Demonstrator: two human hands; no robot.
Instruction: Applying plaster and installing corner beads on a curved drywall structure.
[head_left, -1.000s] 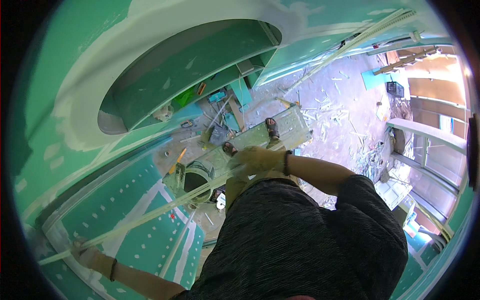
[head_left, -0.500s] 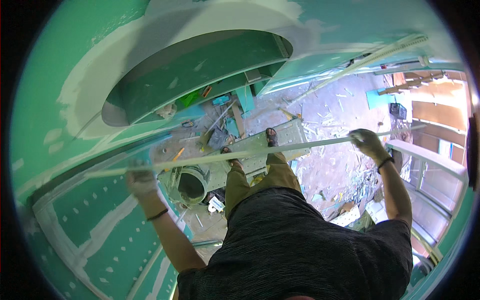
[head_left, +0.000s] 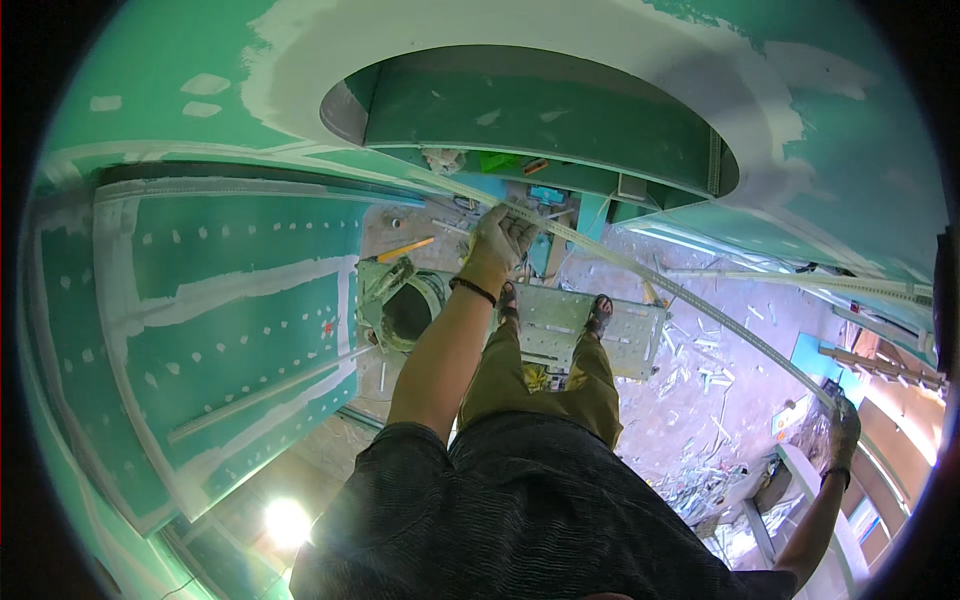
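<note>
A long, pale perforated corner bead (head_left: pixel 676 290) runs slantwise in front of me, from the wall at upper left down to the right. My left hand (head_left: pixel 497 240) is closed round it toward its upper left part, thumb and fingers dusted white. At the far right my right hand (head_left: pixel 843 430) is closed on its lower right end; the finger detail there is small. Behind and above the bead opens an oval recess (head_left: pixel 540 105) in the green plasterboard, ringed with whitish filler (head_left: pixel 290 70).
I stand on a perforated metal platform (head_left: pixel 575 335) above a littered floor (head_left: pixel 715 350). A bucket (head_left: pixel 408 310) with grey contents is at its left end. Filler-spotted green panels (head_left: pixel 230 240) rise at left, beside a bright lamp (head_left: pixel 288 522). Another perforated strip (head_left: pixel 800 278) lies along the right wall.
The view has swung left. The bead went from nearly level to slanting down rightward, and now shows its perforated face. My left hand is nearer the middle, and my right hand is lower and farther right.
</note>
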